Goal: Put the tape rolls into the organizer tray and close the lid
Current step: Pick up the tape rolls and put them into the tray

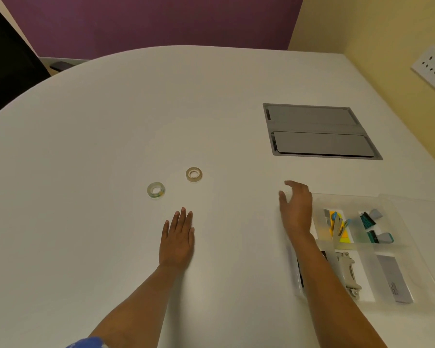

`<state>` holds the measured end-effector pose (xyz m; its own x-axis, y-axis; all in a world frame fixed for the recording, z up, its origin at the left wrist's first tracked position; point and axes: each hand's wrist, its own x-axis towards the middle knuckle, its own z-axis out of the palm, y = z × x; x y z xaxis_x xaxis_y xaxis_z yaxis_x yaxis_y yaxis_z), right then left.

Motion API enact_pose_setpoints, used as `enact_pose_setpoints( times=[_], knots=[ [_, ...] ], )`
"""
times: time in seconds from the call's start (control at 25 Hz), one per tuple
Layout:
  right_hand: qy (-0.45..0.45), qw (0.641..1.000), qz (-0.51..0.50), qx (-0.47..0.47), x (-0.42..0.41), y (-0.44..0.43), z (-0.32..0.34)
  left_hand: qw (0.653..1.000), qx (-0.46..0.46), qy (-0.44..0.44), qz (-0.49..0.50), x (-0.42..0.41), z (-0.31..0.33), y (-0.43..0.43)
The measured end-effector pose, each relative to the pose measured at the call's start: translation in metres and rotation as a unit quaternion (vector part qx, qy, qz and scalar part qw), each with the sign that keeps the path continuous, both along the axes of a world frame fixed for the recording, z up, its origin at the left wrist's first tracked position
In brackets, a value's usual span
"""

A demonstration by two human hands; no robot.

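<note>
On the white table [111,136], two tape rolls lie flat and apart from each other: a clear roll with a green-yellow edge [156,190] nearer me, and a tan roll [194,174] beyond it to the right. My left hand [177,241] rests palm down just short of both, fingers straight and close together, holding nothing. My right hand [296,212] is over the near-left corner of the clear organizer tray [397,212], fingers spread loosely, empty; whether it touches the rim I cannot tell. Tray compartments hold small stationery, with no tape inside. A grey recessed panel [320,131] sits beyond the tray.
</note>
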<state>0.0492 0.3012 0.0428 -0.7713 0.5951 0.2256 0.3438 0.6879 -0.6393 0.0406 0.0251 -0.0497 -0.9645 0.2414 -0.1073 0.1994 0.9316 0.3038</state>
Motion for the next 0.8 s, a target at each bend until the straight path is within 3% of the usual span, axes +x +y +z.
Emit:
enact_pose_setpoints(
  times=[0.12, 0.32, 0.48, 0.8],
  knots=[
    [-0.01, 0.996, 0.086, -0.013, -0.031, -0.034, 0.005, 1.0, 0.012, 0.003, 0.008, -0.009, -0.001, 0.003],
    [-0.139, 0.969, 0.207, 0.004, -0.088, -0.082, -0.011, 1.0, 0.015, 0.005, 0.015, -0.037, -0.003, 0.007],
    [-0.19, 0.946, 0.26, 0.032, -0.121, -0.115, -0.026, 1.0, 0.014, 0.023, 0.011, -0.052, -0.006, 0.008],
    [-0.198, 0.935, 0.295, 0.014, -0.159, -0.153, -0.047, 0.998, 0.029, 0.044, 0.023, -0.058, -0.013, 0.008]
  ],
)
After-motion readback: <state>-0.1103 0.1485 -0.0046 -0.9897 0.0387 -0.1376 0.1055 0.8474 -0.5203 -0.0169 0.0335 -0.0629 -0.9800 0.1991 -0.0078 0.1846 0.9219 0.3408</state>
